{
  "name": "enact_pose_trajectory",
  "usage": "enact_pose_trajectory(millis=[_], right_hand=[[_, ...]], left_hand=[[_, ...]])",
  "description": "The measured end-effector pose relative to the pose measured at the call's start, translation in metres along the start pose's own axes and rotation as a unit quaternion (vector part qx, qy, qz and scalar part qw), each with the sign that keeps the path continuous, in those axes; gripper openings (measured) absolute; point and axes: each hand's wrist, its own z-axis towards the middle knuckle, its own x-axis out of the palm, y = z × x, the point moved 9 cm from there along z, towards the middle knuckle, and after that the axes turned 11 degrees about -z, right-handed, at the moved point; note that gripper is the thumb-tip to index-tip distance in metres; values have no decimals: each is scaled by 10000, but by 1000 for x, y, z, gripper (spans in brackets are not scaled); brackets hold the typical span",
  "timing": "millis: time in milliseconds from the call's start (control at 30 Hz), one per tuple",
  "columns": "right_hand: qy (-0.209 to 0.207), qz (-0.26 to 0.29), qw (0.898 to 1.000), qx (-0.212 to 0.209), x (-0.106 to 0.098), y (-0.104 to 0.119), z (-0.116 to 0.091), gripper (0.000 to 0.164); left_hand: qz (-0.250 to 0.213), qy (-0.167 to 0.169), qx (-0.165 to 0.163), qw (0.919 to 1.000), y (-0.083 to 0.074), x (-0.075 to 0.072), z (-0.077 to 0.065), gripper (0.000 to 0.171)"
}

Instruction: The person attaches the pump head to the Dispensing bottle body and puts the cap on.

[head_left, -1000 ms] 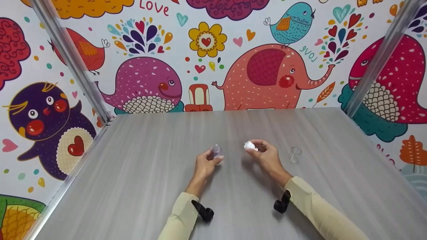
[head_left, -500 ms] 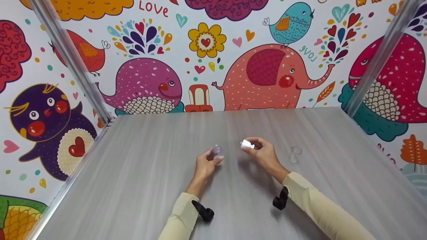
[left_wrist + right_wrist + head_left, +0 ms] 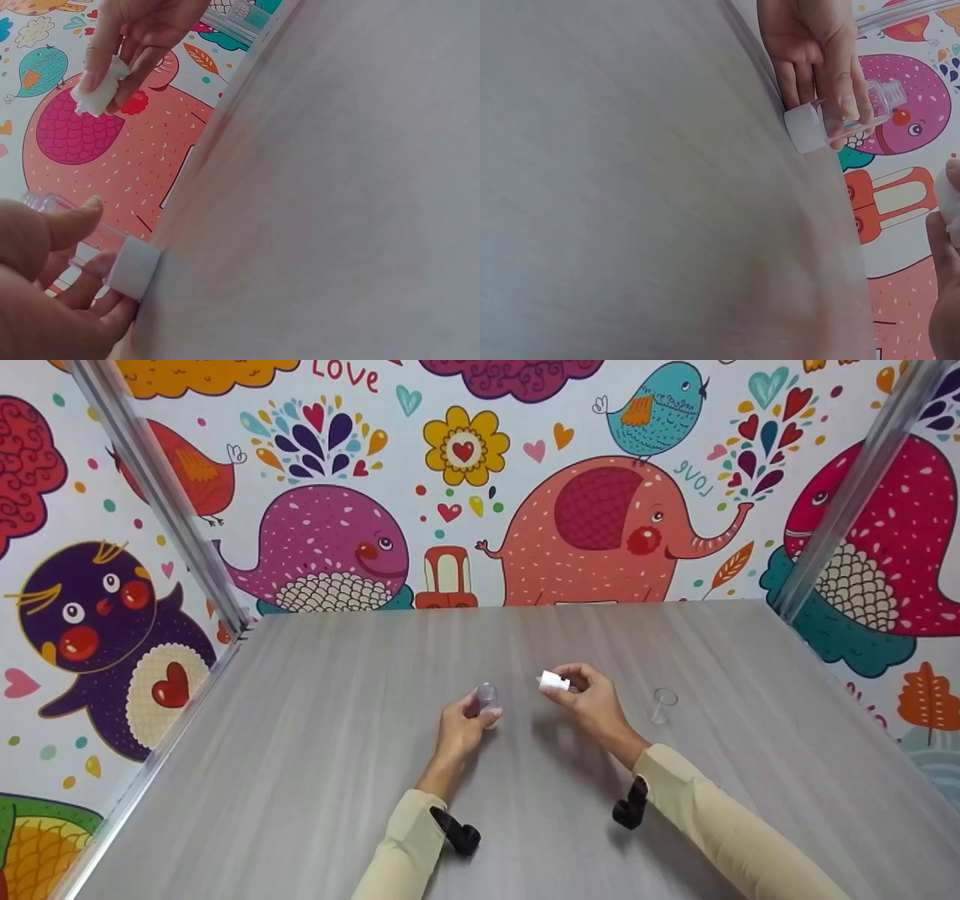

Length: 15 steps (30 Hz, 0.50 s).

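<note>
My left hand (image 3: 460, 729) grips a small clear bottle (image 3: 487, 695), its fingers and thumb around the see-through body. In the left wrist view the bottle's white base (image 3: 135, 268) meets the tabletop, and its threaded neck (image 3: 894, 93) is uncovered in the right wrist view. To the right, my right hand (image 3: 596, 705) pinches a white cap-like top (image 3: 555, 681) with a small nozzle, raised over the table and apart from the bottle. The nozzle points left, towards the bottle's side. Part of the white top is hidden behind the fingers.
A clear open cylinder (image 3: 664, 706), like a small cup or overcap, stands on the table right of my right hand. The grey wood-grain table (image 3: 337, 750) ends at a wall with cartoon animals (image 3: 600, 540). Metal posts (image 3: 161, 502) rise at both far corners.
My right hand has moved slightly left and away from me, tipping the white top more onto its side. My left hand and the bottle have stayed in place.
</note>
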Motion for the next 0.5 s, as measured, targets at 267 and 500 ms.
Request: enact_pose_trajectory(millis=[267,500], right_hand=[[-24,176,9998,26,3,6,1,33],[-37,118,9999,-104,5,14,3,32]], left_hand=[[-26,-47,71,10000,-2,1,0,55],[15,-84,98,9999,-2,-2,1,53]])
